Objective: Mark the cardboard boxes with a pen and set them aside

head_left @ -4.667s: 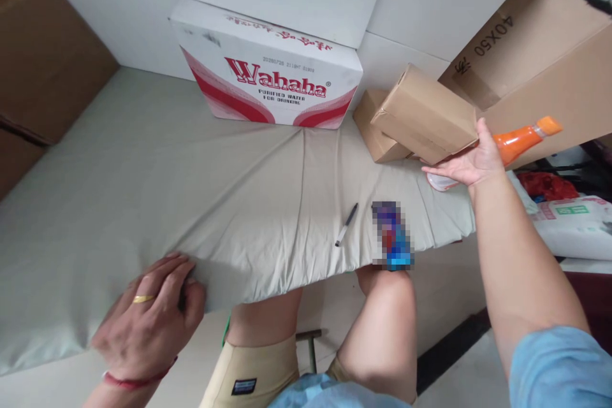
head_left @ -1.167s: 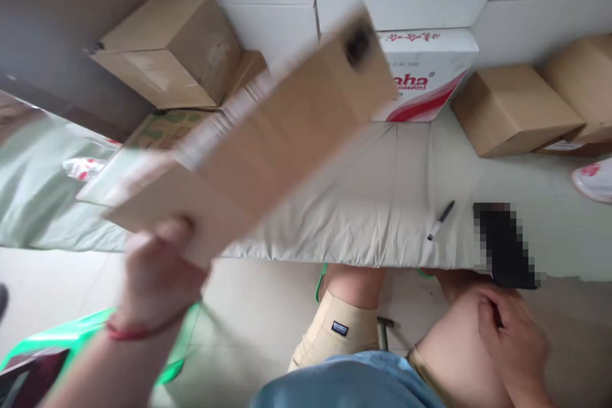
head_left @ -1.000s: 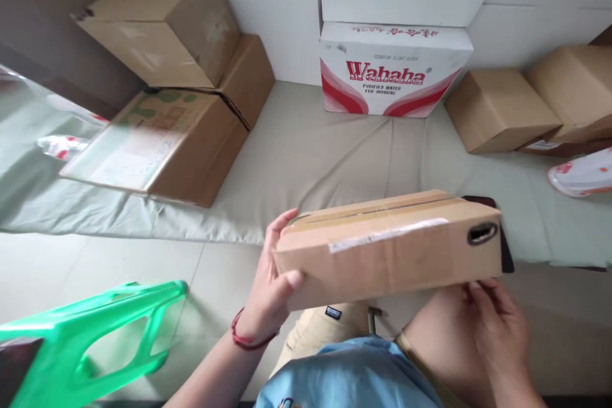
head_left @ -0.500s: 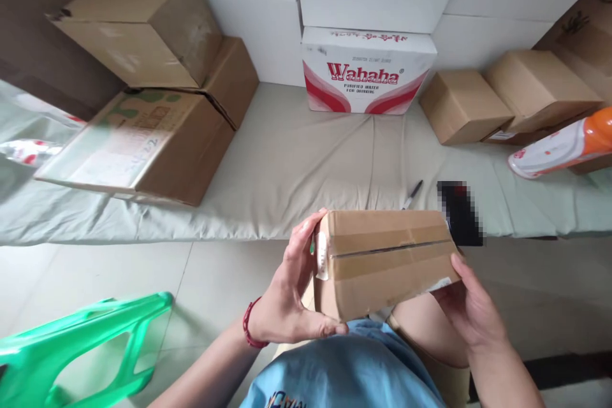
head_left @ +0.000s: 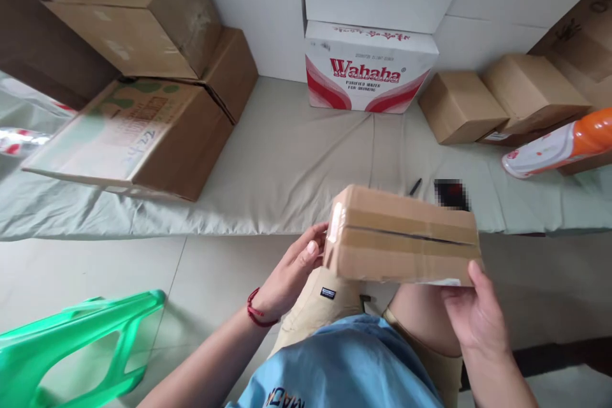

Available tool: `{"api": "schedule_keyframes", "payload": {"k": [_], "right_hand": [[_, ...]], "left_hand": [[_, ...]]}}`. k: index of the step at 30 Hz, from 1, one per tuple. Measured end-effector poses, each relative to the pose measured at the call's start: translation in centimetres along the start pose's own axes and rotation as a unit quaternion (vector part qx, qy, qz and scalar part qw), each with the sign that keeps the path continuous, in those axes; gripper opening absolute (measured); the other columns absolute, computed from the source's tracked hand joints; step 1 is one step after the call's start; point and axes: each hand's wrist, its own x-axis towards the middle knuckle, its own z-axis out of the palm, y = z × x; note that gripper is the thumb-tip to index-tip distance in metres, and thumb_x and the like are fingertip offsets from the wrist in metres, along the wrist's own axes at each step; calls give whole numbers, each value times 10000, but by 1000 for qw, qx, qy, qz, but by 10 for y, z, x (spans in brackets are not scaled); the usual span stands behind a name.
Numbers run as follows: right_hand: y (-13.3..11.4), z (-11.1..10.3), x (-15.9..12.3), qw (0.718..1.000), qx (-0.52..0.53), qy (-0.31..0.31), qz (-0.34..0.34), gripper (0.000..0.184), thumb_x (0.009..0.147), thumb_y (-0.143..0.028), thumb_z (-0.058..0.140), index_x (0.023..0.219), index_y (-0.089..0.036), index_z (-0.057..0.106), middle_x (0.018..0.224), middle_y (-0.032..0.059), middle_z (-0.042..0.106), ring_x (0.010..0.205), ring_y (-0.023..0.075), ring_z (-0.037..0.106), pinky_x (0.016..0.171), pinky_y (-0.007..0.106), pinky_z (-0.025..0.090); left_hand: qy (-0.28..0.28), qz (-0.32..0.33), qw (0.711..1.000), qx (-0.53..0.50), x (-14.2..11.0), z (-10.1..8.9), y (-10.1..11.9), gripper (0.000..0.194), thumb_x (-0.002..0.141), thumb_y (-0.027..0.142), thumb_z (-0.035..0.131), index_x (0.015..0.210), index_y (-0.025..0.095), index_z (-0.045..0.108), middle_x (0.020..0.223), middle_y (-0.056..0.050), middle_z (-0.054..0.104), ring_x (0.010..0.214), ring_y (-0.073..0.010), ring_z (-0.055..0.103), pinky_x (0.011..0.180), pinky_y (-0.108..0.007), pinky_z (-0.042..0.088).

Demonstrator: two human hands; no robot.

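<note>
A taped brown cardboard box (head_left: 401, 255) is held in the air in front of my lap, its long seam facing up toward me. My right hand (head_left: 475, 312) grips its lower right corner, thumb on the near face and fingers underneath. At the other end, my left hand (head_left: 301, 261) bears on the box's left side with its fingertips, which are partly hidden behind it. The left thumb is off the taped face. White labels show on the left end and along the lower edge.
Cloth covers the table (head_left: 287, 153). Stacked cartons (head_left: 186, 146) stand left, a Wahaha carton (head_left: 368, 70) at the back, smaller boxes (head_left: 463, 105) right. A pen (head_left: 415, 187), a blurred dark item (head_left: 452, 194) and an orange-white bottle (head_left: 554, 146) lie nearby. A green stool (head_left: 119, 357) is lower left.
The box has shifted right and turned, its left end now higher and its right end lower. My left thumb has come off its near corner; my right hand has kept its grip.
</note>
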Motion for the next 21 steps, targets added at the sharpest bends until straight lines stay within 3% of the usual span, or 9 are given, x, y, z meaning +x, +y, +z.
{"api": "schedule_keyframes", "payload": {"k": [3, 6, 9, 12, 18, 21], "right_hand": [[-3, 9, -12, 997, -42, -41, -43, 670, 869, -534, 856, 1478, -293, 713, 1344, 65, 805, 1246, 315, 764, 1068, 504, 649], [-9, 17, -22, 991, -56, -89, -78, 647, 969, -679, 716, 1500, -311, 707, 1450, 89, 760, 1395, 356, 694, 1188, 580, 568], [-16, 22, -30, 985, -39, -141, -88, 595, 1038, -734, 558, 1438, -342, 758, 1487, 94, 741, 1410, 378, 683, 1170, 606, 566], [-22, 20, -39, 975, -51, -183, -116, 525, 1033, -647, 610, 1434, -346, 764, 1472, 88, 745, 1361, 368, 705, 1105, 563, 601], [-23, 11, -54, 959, -108, -223, -140, 562, 1036, -458, 715, 1577, -319, 652, 1453, 104, 738, 1299, 294, 720, 1047, 418, 611], [-26, 17, -54, 975, -87, -170, -113, 628, 939, -531, 834, 1511, -312, 700, 1471, 111, 726, 1321, 324, 710, 1055, 438, 622]], "left_hand": [[-28, 25, 999, 21, 0, 0, 10, 851, 872, 808, 798, 1475, 217, 698, 1470, -158, 729, 1409, -397, 648, 1113, -428, 564], [-9, 9, 1000, 16, 2, -6, 12, 731, 876, 680, 873, 1413, 203, 740, 1352, -139, 793, 1343, -381, 701, 1052, -390, 597], [54, -50, 996, -46, 4, -21, 2, 630, 866, 629, 891, 1270, 154, 798, 1191, -138, 842, 1199, -360, 777, 959, -362, 634], [98, -99, 983, -116, 5, -40, -14, 584, 847, 611, 898, 1169, 130, 820, 1105, -142, 858, 1182, -363, 793, 1029, -385, 640], [56, -96, 979, -170, 6, -65, -36, 522, 877, 568, 855, 1215, 171, 819, 1127, -125, 869, 1267, -375, 778, 1182, -450, 593], [57, -90, 984, -143, 3, -66, -39, 514, 865, 639, 850, 1122, 194, 840, 1104, -117, 874, 1243, -385, 790, 1155, -464, 617]]}}
